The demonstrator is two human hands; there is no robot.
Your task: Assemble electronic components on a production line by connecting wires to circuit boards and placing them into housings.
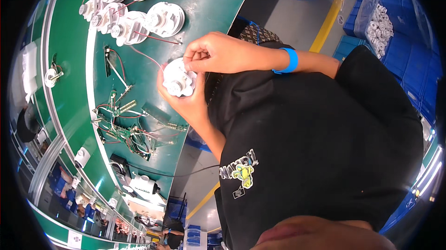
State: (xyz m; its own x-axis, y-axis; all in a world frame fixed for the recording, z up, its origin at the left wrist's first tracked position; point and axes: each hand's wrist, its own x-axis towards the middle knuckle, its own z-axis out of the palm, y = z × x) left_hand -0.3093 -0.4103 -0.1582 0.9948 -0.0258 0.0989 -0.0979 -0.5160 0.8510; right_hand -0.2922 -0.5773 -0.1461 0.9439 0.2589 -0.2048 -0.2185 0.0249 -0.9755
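A white round plastic unit (pixel 179 79) with a small raised cylinder sits in my left hand (pixel 188 99), whose fingers wrap round its rim. My right hand (pixel 209 54), with a blue wristband, is above the unit's edge, fingers curled and thumb pinched in; anything between the fingertips is hidden. A thin reddish wire (pixel 147 55) runs from near the unit toward a group of similar white units (pixel 132 24) on the green table (pixel 204 13). Several of those have wires trailing off them. Below the held unit lies a tangle of green circuit boards (pixel 125 131) with wires.
A white device (pixel 145 185) with a black cable stands at the lower table. Beyond a metal rail, a small white part (pixel 52 77) lies on a green surface. Blue crates (pixel 404 64) and a bag of white rings (pixel 380 31) are at the right. Another person (pixel 174 236) is far below.
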